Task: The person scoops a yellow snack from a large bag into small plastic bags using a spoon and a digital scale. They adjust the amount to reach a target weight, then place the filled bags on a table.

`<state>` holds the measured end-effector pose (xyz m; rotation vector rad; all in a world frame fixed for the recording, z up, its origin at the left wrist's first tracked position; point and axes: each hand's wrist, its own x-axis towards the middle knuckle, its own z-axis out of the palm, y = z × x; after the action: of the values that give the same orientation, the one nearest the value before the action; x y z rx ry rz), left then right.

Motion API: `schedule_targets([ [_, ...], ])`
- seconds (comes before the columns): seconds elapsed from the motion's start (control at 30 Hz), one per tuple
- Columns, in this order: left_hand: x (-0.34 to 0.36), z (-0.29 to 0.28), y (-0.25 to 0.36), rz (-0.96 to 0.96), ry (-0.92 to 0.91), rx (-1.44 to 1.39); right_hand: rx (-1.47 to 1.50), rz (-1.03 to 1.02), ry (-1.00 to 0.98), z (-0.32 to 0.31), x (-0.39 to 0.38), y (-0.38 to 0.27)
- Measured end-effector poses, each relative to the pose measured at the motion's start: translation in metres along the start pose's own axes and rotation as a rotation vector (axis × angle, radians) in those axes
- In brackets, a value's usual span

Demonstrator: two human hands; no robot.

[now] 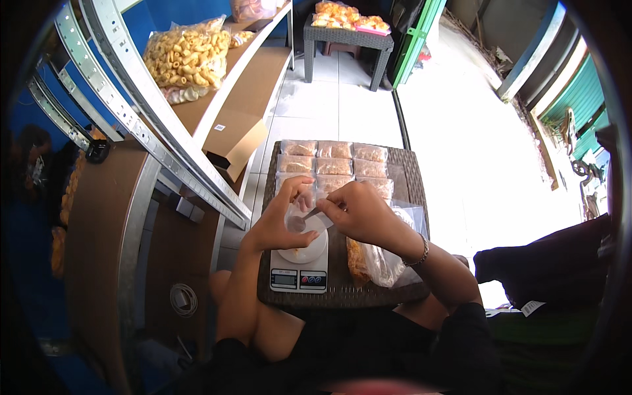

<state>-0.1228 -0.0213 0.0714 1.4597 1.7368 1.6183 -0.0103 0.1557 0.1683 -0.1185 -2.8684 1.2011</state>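
My left hand [284,217] holds a small clear plastic bag [301,205] open above a white kitchen scale [299,263] on a dark woven table [411,178]. My right hand [359,212] grips a metal spoon [304,220] whose bowl dips into that bag. Just right of the scale lies a large clear bag of orange-brown snack [372,260], partly under my right forearm.
Several small filled snack packets [332,164] lie in rows at the table's far side. A big bag of yellow crackers [187,59] sits on a wooden shelf to the left. A cardboard box [234,141] rests below it. A second woven table with packets [349,29] stands farther away.
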Motion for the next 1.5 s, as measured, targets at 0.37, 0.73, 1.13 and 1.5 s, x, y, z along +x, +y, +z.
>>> schedule_targets([
  [0.37, -0.008, -0.013, -0.015, -0.460, 0.691, -0.780, -0.011, -0.149, 0.265, -0.043, 0.010, -0.042],
  [0.73, -0.014, -0.009, -0.039, -0.380, 0.325, -0.920, 0.109, -0.006, 0.359, -0.050, 0.010, -0.024],
  [1.13, -0.006, -0.003, -0.025, -0.515, 0.544, -0.953, 0.110, -0.063, 0.471, -0.042, -0.001, 0.002],
  [1.5, 0.001, 0.009, -0.013, -0.607, 0.464, -1.131, 0.516, 0.069, 0.733, -0.105, -0.094, 0.052],
])
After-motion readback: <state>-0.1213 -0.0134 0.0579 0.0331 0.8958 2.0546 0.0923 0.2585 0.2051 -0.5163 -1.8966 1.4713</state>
